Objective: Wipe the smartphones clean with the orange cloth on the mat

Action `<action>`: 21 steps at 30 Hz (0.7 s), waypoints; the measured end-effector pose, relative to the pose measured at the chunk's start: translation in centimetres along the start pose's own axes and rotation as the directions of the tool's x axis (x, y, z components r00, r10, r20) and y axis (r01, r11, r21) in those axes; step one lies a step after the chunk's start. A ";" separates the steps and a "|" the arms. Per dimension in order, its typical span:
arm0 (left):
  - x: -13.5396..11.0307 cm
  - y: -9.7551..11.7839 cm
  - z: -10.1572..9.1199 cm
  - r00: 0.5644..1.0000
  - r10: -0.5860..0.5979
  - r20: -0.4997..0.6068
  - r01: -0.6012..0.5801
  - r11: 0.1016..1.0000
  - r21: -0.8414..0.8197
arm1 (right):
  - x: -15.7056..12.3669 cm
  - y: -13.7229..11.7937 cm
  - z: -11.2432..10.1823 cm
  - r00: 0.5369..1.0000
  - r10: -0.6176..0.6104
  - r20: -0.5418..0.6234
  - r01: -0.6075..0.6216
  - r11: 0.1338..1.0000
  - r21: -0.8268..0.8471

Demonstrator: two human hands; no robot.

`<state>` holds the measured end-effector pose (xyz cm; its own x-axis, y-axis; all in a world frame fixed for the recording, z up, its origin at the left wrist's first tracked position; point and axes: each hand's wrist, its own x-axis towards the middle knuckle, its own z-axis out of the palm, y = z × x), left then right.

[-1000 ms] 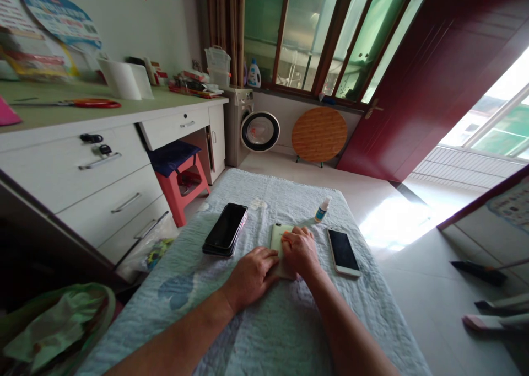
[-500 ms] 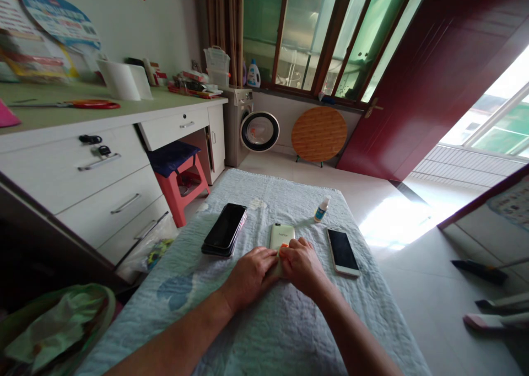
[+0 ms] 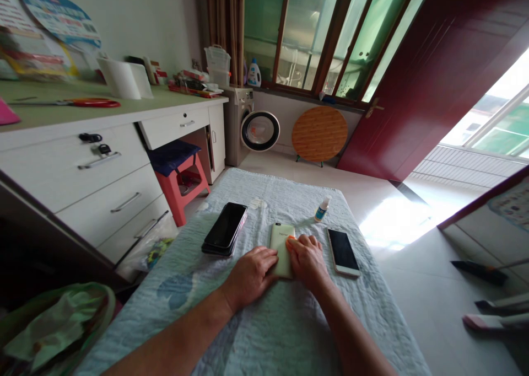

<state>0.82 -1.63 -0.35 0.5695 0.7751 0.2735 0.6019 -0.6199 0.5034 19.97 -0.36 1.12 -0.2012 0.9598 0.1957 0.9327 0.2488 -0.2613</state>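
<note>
A light gold smartphone [image 3: 283, 254] lies back up on the quilted cover, its camera at the far end. My left hand [image 3: 254, 267] holds its left edge, fingers curled against the side and thumb along the near end. In my right hand [image 3: 308, 259] is a small orange pad [image 3: 290, 240], pressed to the phone's right side; most of it hides under the fingers. To the right lies a white smartphone [image 3: 343, 252] with its dark screen up. Beyond it stands a small spray bottle [image 3: 321, 209]. A stack of dark phones [image 3: 225, 229] sits to the left.
The pale blue quilted cover [image 3: 264, 332] spreads beneath everything. At left are a white desk [image 3: 82, 172] with drawers, a pink stool [image 3: 177, 197] and a green bin [image 3: 105, 310]. A washing machine [image 3: 238, 128] with its door open stands behind. Brushes [image 3: 481, 271] lie at right.
My right hand has slid with the orange pad to the right and slightly away, from the phone's middle to its right edge, uncovering more of the back. My left hand stays put.
</note>
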 end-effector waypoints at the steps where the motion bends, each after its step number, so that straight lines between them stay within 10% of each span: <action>1: 0.0 0.0 0.0 1.000 0.000 0.001 0.000 1.000 0.007 | 0.1 0.1 0.0 1.000 0.014 -0.008 -0.014 1.000 -0.003; 16: 0.0 0.1 0.0 0.999 -0.033 0.014 0.033 0.999 -0.008 | 0.2 -0.8 1.1 0.984 -0.177 0.031 0.173 0.978 0.119; 21: 0.0 0.2 -0.1 0.999 -0.030 0.032 0.029 0.999 0.028 | 0.7 -0.1 1.3 0.998 -0.067 -0.001 0.067 0.997 0.036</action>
<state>0.87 -1.75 -0.23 0.5687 0.7891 0.2324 0.6337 -0.6003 0.4879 19.37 0.47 0.06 -0.2633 0.9407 0.2140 0.9055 0.3175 -0.2815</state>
